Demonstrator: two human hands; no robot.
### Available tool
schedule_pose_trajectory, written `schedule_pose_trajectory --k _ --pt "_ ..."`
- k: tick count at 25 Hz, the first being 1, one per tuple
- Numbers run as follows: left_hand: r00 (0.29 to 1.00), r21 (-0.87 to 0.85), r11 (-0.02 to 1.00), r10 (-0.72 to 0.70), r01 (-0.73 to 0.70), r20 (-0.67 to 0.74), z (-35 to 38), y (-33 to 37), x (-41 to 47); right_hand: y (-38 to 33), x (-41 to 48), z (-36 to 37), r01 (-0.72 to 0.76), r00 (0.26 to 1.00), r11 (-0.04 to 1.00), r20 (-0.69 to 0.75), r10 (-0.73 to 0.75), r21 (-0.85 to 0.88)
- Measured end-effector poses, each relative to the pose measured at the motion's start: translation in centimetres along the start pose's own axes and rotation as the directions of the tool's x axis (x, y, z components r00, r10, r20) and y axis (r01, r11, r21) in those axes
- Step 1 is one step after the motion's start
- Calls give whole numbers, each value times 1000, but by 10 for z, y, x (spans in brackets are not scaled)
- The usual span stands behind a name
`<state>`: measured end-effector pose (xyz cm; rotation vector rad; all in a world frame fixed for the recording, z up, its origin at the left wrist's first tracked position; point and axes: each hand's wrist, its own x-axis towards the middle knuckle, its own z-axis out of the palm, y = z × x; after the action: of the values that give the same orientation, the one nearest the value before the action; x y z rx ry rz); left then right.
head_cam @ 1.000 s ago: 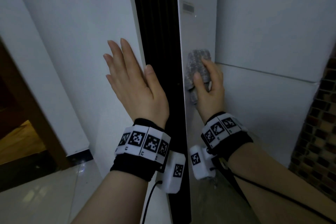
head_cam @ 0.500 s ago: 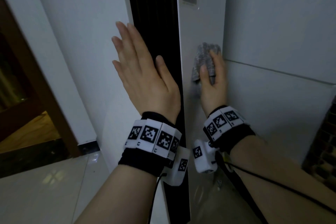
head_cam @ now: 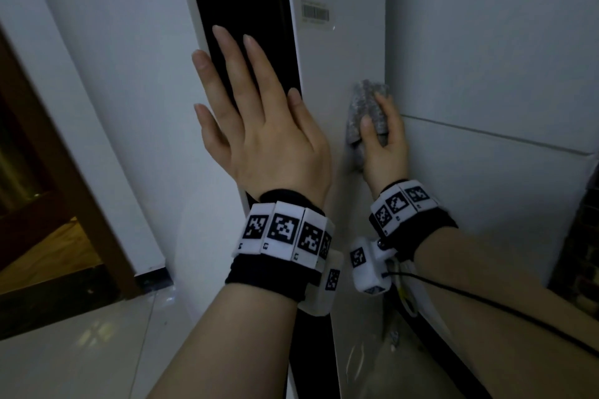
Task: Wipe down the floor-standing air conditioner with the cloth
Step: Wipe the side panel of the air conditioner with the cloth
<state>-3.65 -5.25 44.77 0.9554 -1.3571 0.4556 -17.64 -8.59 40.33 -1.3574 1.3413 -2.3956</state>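
Note:
The tall white air conditioner (head_cam: 337,52) stands upright in a corner, with a black vertical panel (head_cam: 246,10) down its front. My left hand (head_cam: 259,126) lies flat on that front, fingers straight and spread across the black panel. On the unit's white right side, my right hand (head_cam: 384,146) presses a grey cloth (head_cam: 364,107) against the surface. The thumb and fingers curl around the cloth's lower part. A barcode sticker (head_cam: 315,12) sits higher on the same side.
A white wall (head_cam: 486,42) closes in right beside the unit, leaving a narrow gap for my right arm. A brown door frame (head_cam: 64,178) stands at the left. Pale glossy floor tiles (head_cam: 81,343) lie below. Dark brickwork (head_cam: 583,253) shows at the far right.
My left hand has slid right, from the white left panel onto the black front panel. The right hand and cloth have shifted slightly along the unit's side.

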Motion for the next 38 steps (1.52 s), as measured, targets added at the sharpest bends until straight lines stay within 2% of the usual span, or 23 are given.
schedule_pose_trajectory --k 2,5,9,13,17,21,24,29,32,38 --pt "1000 19 1000 5 -5 -5 2 -1 0 2 1 1 -4 1000 1000 -5 4 3" --pt "1000 48 999 15 -14 -17 5 -4 0 10 -6 2 104 994 994 28 -104 -21" --pt "999 69 997 25 -23 -22 6 -3 -1 10 9 0 -61 997 998 -37 61 8" --pt "1000 82 997 12 -11 -17 6 -3 -1 14 -9 1 134 991 990 24 -133 -40" --pt "1000 83 997 11 -10 -9 4 -2 -1 14 16 2 -73 995 997 -60 73 2" --pt "1000 94 996 12 -11 -2 3 -2 -2 19 17 -2 36 999 999 -13 -36 -11" --pt "1000 91 996 8 -8 -1 3 -1 -2 18 30 -5 -129 989 991 -70 131 37" --pt "1000 93 996 8 -7 -1 3 -1 -2 29 12 -7 -69 997 998 -33 69 7" --pt "1000 93 996 13 -13 -1 3 -1 -2 28 32 -11 -246 964 969 -98 248 32" --pt "1000 107 994 14 -13 -4 3 -1 -2 35 6 -12 -151 985 988 -80 152 10"
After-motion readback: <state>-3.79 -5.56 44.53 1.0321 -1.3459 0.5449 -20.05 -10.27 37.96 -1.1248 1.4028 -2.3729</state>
